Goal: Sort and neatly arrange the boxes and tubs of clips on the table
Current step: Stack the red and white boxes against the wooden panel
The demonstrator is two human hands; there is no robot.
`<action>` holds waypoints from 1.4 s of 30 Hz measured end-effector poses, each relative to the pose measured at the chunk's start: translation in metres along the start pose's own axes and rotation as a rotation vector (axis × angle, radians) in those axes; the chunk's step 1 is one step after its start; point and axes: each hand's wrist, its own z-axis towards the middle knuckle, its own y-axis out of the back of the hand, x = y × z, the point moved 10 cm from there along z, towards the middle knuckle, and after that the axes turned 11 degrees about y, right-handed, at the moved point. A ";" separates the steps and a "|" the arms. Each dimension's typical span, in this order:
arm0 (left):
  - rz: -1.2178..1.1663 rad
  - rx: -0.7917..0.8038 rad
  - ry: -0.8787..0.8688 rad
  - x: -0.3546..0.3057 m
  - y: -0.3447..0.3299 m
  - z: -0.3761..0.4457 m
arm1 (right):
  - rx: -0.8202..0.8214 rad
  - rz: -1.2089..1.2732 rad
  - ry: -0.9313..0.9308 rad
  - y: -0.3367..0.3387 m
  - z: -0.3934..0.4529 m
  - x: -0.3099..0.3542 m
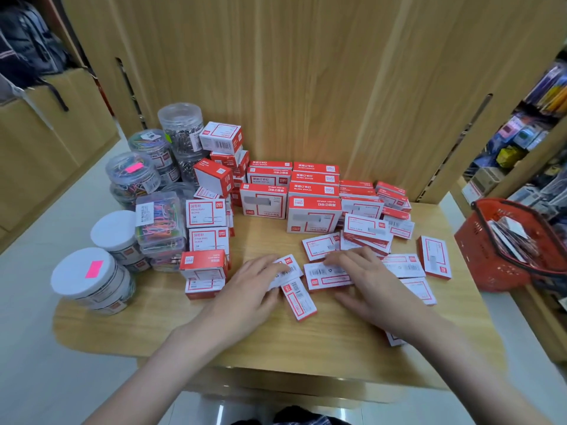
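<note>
Many red-and-white small boxes lie on a wooden table (pixel 276 342). My left hand (pixel 251 286) rests flat, fingers straight, on a small flat box (pixel 288 266) near the table's middle. My right hand (pixel 365 283) lies flat with its fingers touching another flat box (pixel 325 276). A third small box (pixel 299 299) lies between the hands. Larger staple boxes (pixel 313 214) are stacked at the back centre. Paper-clip boxes (pixel 207 237) are piled at the left. Clear tubs of coloured clips (pixel 159 222) and white-lidded tubs (pixel 89 277) stand at the far left.
A red shopping basket (pixel 506 250) holding packets sits at the table's right edge. Wooden panels rise behind the table. Shelves of stationery (pixel 527 142) stand at the far right. More loose flat boxes (pixel 434 256) lie scattered at the right of the table.
</note>
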 end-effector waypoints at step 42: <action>-0.124 -0.171 -0.072 -0.040 0.011 0.029 | -0.305 0.186 -0.354 0.089 0.062 -0.120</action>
